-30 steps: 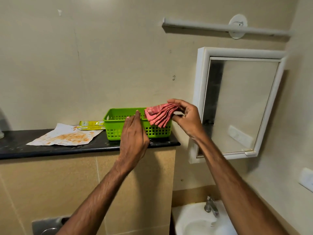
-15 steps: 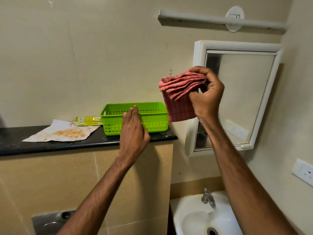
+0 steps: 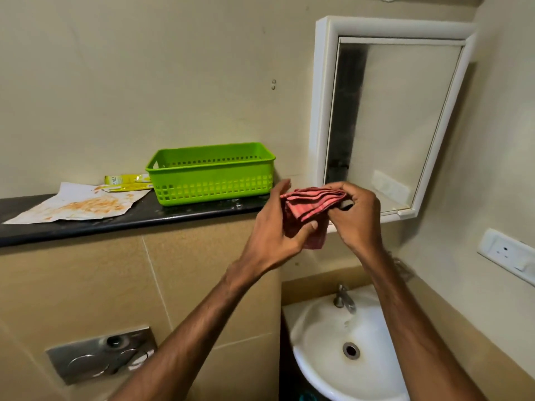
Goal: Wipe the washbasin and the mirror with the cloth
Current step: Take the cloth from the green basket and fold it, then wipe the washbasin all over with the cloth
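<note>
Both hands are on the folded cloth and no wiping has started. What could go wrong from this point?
1. The cloth, held by the left hand and right hand, hangs above the washbasin; a loose grip could drop it in.
2. The mirror looks streaked; a folded cloth may only smear it.
3. A wide sweep might knock the green basket.

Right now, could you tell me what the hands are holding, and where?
Both hold the folded red cloth: right hand pinches its upper edge, left hand grips its lower left side.
</note>
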`<state>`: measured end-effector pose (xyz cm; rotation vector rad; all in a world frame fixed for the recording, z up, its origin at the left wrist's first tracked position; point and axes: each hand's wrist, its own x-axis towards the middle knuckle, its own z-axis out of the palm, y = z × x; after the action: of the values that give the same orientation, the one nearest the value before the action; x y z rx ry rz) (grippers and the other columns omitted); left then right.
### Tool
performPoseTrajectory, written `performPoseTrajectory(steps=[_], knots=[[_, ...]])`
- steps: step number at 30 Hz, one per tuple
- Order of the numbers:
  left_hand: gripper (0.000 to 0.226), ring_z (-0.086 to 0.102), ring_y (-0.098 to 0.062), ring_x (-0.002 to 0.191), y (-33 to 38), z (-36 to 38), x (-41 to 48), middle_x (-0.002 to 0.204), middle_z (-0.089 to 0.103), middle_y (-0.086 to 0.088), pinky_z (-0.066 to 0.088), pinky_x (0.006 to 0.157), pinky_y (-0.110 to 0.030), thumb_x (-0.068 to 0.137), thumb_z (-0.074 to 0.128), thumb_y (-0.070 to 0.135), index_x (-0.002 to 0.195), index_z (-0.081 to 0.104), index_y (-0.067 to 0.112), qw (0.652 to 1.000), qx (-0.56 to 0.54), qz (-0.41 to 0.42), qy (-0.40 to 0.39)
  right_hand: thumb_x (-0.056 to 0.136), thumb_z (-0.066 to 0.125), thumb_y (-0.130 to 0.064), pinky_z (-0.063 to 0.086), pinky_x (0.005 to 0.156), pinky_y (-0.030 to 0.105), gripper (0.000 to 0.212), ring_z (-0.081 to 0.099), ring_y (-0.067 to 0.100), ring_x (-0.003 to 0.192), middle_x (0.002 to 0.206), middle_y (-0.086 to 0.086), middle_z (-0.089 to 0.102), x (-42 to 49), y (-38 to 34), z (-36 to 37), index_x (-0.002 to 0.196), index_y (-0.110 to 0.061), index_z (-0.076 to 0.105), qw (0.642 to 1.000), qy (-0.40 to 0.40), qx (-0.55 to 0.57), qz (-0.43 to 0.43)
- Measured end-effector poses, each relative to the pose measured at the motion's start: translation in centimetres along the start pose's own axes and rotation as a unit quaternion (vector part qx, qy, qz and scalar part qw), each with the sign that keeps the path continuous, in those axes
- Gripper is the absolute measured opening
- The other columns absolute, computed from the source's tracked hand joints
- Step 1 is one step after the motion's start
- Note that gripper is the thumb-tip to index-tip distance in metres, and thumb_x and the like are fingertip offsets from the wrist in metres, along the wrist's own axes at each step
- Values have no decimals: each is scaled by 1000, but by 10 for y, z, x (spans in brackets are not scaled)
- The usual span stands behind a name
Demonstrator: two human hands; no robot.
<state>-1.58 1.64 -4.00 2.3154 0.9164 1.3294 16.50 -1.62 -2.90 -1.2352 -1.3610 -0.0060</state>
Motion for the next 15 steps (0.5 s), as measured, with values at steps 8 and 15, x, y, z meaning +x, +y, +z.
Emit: performPoseTrajectory(steps=[8, 15], knots=[[28, 72, -15, 94, -23, 51, -26, 106, 76, -4, 59, 84, -31, 96, 64, 15, 122, 69, 6, 942, -270, -162, -114, 74, 85, -26, 60, 80, 46, 28, 75, 20, 88, 90, -9, 80, -27, 59, -36, 100, -34, 82, 987, -144, -11, 67], [44, 67, -16, 60, -45, 101, -58, 78, 72, -10, 55, 61, -26, 97, 58, 46, 89, 71, 5, 851, -338, -371, -153, 84, 75, -59, 50, 109, 55, 66, 73, 32, 108, 113, 19, 77, -105, 114, -10, 120, -4, 71, 816, -199, 231, 491]])
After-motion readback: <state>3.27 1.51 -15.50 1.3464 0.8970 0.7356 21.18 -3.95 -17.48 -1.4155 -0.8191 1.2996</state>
